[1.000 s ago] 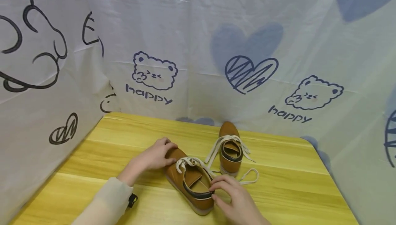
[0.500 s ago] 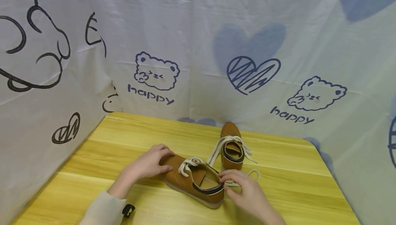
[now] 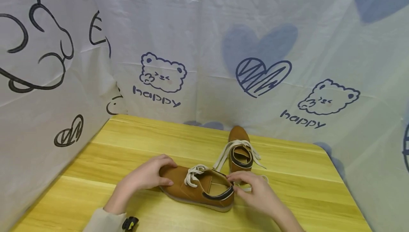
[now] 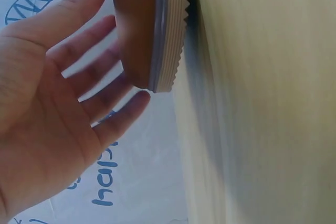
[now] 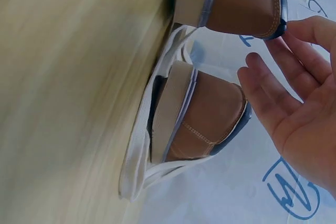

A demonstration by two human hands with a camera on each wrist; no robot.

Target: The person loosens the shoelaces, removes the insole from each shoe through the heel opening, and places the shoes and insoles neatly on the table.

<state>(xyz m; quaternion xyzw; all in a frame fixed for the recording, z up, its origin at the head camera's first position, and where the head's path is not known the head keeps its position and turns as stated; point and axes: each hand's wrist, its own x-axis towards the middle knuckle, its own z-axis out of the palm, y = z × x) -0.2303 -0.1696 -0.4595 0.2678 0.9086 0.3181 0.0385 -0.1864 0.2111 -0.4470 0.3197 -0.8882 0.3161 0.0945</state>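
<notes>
A brown lace-up shoe [image 3: 179,186] with a black-trimmed collar and white laces [image 3: 192,175] lies sideways before me, toe to the left. My left hand [image 3: 145,174] holds its toe, thumb on the near side and fingers on the far side. In the left wrist view, the left hand [image 4: 52,98] has its fingers around the toe above the ribbed sole [image 4: 172,35]. At the heel, my right hand [image 3: 260,191] pinches the collar's back edge between thumb and fingers. The right wrist view shows the right hand [image 5: 302,95] at that heel's top [image 5: 244,3].
A second brown shoe [image 3: 238,134] stands behind, toe towards the patterned curtain [image 3: 204,47]; its long white laces [image 3: 223,155] trail over the yellow wooden table [image 3: 306,189]. A small black item [image 3: 130,223] shows beside the left sleeve [image 3: 103,221].
Both hands have turned the near shoe from a diagonal to a nearly sideways position. Its toe has moved left and nearer, its heel right and slightly away. The far shoe stays in place.
</notes>
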